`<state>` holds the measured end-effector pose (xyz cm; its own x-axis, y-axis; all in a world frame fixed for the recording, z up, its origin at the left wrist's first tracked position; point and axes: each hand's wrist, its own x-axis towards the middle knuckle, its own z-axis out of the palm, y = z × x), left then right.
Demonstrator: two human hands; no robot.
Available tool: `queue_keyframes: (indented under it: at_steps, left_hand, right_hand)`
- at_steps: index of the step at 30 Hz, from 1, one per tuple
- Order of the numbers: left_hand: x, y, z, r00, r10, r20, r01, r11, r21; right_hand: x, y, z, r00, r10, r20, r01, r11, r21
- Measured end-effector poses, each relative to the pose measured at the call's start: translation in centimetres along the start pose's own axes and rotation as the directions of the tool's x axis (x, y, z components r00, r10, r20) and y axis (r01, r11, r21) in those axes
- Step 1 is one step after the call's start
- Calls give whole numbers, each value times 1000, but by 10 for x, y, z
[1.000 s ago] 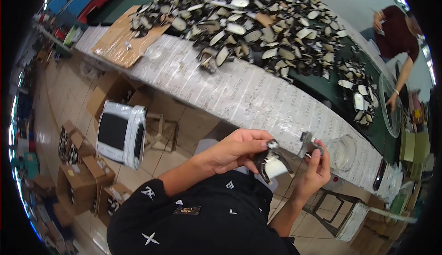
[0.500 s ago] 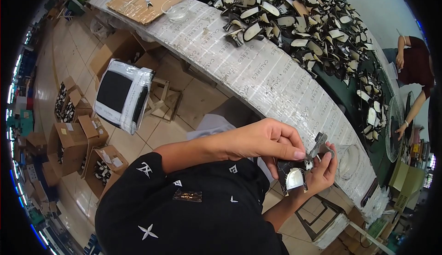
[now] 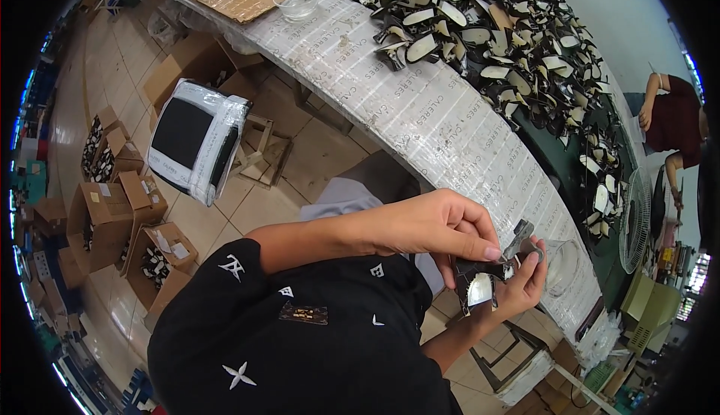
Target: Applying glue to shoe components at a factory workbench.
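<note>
Between my hands is a black shoe upper point(image 3: 466, 299) with a pale, rounded inner piece facing up. My left hand point(image 3: 450, 224) is closed, its thumb and fingers pinching the upper's top edge. The fingers of my right hand point(image 3: 525, 284) are wrapped round a small grey metal hand tool point(image 3: 520, 236), whose exact kind I cannot make out. It touches or nearly touches the upper beside my left thumb. My palms and part of the upper hide the rest of the grip.
A long table point(image 3: 420, 126) wrapped in printed white sheeting carries a heap of black and cream shoe uppers point(image 3: 480, 36). On it stand clear plastic bowls point(image 3: 298, 1). A fan point(image 3: 636, 220) and a person point(image 3: 667, 119) are at right. Cardboard boxes point(image 3: 109, 212) and a padded stool point(image 3: 195, 141) stand left.
The view has shifted slightly. Both hands keep hold of the upper and the metal tool, with only a small shift in the upper's tilt.
</note>
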<state>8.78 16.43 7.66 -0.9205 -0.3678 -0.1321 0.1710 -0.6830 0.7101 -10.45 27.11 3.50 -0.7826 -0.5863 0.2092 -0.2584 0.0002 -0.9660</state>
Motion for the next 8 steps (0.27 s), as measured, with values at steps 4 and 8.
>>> queue_keyframes:
  at_steps: [4,8]
  left_hand:
    - [-1,0,0,1000,3,9,-3,1000,-14]
    - [1,0,0,1000,10,8,-10,1000,-1]
  right_hand:
    - [0,0,-1,1000,-1,4,1,1000,16]
    - [1,6,-4,1000,-15,8,14,998,53]
